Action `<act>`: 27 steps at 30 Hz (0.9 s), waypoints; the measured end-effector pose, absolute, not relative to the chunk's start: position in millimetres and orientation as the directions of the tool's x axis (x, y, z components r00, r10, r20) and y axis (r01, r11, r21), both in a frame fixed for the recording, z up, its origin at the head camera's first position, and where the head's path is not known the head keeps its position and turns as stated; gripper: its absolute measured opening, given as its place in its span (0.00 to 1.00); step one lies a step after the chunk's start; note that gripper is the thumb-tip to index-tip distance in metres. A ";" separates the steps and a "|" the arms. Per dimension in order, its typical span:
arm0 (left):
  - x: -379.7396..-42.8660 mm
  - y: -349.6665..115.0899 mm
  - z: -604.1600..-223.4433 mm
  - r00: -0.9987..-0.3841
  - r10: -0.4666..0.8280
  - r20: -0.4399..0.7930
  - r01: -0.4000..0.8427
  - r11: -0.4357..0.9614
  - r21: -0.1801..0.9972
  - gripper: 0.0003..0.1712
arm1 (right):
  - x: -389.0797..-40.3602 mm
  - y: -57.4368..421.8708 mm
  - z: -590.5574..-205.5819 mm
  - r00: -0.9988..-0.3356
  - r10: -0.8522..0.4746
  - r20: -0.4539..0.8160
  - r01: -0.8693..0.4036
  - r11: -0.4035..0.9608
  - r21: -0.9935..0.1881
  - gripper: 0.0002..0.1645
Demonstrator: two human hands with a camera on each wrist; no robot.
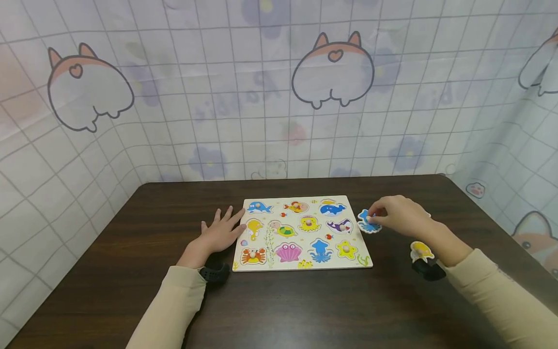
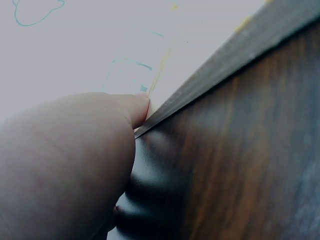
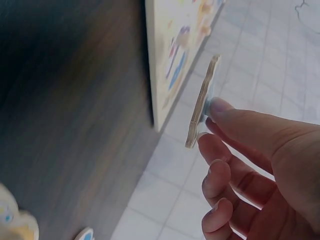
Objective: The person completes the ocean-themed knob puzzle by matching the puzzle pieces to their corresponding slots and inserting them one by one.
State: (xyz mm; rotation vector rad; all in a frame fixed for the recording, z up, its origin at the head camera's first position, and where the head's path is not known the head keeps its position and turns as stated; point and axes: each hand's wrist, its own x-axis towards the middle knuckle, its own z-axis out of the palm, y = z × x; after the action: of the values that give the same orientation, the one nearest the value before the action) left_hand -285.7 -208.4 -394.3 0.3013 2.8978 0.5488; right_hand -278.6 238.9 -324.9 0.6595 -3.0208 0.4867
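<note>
A white wooden peg puzzle board point(image 1: 261, 240) with sea-animal pictures lies on the dark table. Several animals on it carry round knobs, such as the orange crab point(image 1: 253, 256) and the yellow starfish point(image 1: 346, 249). At the board's left edge my left hand point(image 1: 219, 233) lies with fingers spread, its fingertips on the edge; the left wrist view shows the thumb point(image 2: 135, 107) at the board's side. Just off the right edge, my right hand point(image 1: 401, 215) pinches a blue puzzle piece point(image 3: 202, 102) by its knob. In the right wrist view this piece is raised and seen edge-on.
A yellow puzzle piece point(image 1: 421, 249) lies on the table near the right wrist, beside a black wristband point(image 1: 429, 269). More loose pieces point(image 3: 20, 220) show at the lower left of the right wrist view. A patterned cloth point(image 1: 261, 97) hangs behind the table.
</note>
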 end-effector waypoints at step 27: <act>-287.1 -209.2 -395.6 -0.964 0.230 -0.130 0.166 0.910 0.379 0.37 | -260.0 187.1 -330.9 -0.865 -0.495 0.079 -0.491 0.805 -0.333 0.10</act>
State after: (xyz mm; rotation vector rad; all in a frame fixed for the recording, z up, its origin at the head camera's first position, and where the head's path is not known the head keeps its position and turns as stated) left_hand -287.1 -209.2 -395.6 0.3027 2.9010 0.5539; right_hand -260.0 187.1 -330.9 0.8175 -2.9956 0.5483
